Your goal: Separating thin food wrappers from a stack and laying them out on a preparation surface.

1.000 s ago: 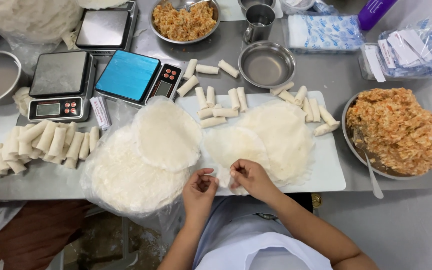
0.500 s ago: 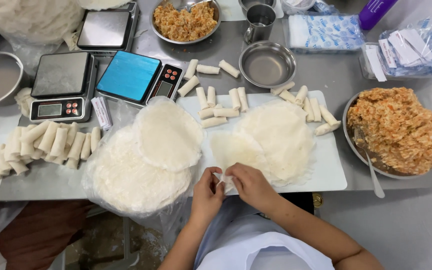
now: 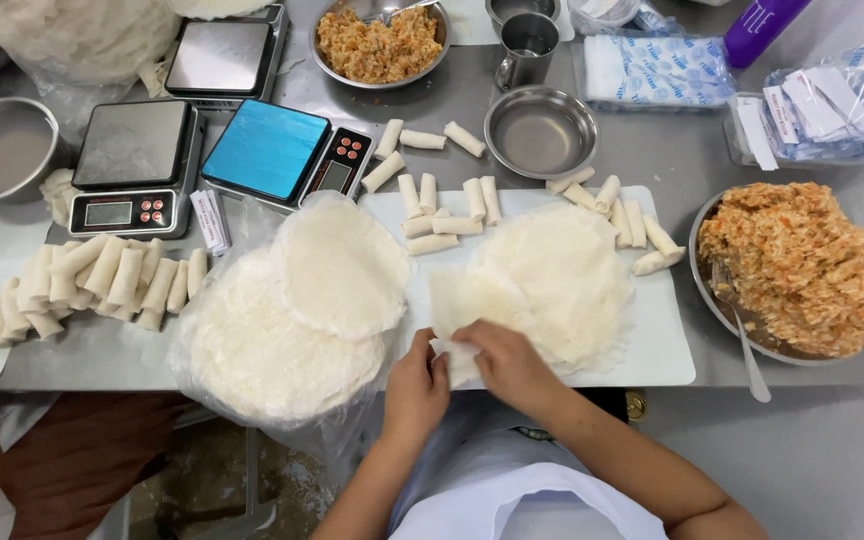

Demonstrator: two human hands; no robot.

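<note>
At the lower centre of the frame, the left hand (image 3: 417,385) and right hand (image 3: 505,362) pinch a folded wrapper (image 3: 464,318) on the white board (image 3: 667,340), with the filling bowl (image 3: 709,300) close at the right.

both forearms rise from six o'clock, left hand (image 3: 417,385) and right hand (image 3: 505,362) meeting fingertip to fingertip, fingers curled.

Both hands (image 3: 467,375) closed together, wrapper corner (image 3: 457,355) apparently folded over since a second ago.
</note>
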